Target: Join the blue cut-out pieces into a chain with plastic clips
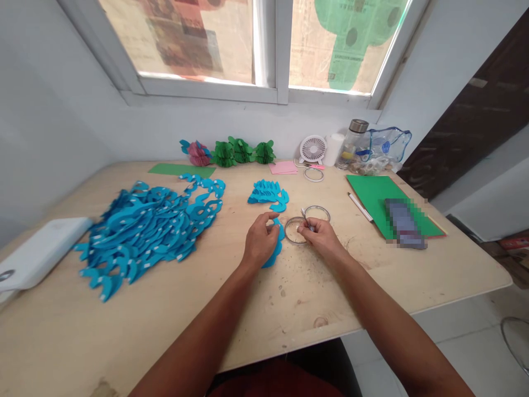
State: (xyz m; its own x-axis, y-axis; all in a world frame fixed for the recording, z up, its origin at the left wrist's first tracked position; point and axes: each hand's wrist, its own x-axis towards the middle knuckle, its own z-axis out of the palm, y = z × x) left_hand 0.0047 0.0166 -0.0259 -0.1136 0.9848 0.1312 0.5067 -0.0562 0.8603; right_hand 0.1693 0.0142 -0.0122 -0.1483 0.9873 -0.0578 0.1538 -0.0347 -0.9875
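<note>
Now my left hand (pixel 260 240) pinches blue cutout (pixel 274 255) on counter (pixel 248 314); right hand (pixel 321 237) closed on thin tool (pixel 306 218), touching tape ring (pixel 289 225). Risk, I think: tape curls, sticks to fingers; cutout slides under loose pinch, piece lands crooked.

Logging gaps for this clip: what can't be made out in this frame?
1. Head view: flat object on the green sheet, pixelated beyond telling.
2. Head view: thin tool in the right hand, mostly hidden by that hand, so its kind is unclear.
3. Head view: blue paper piece in the left hand, its shape largely covered by the hand.
4. Head view: white box, cut off by the left edge.
</note>
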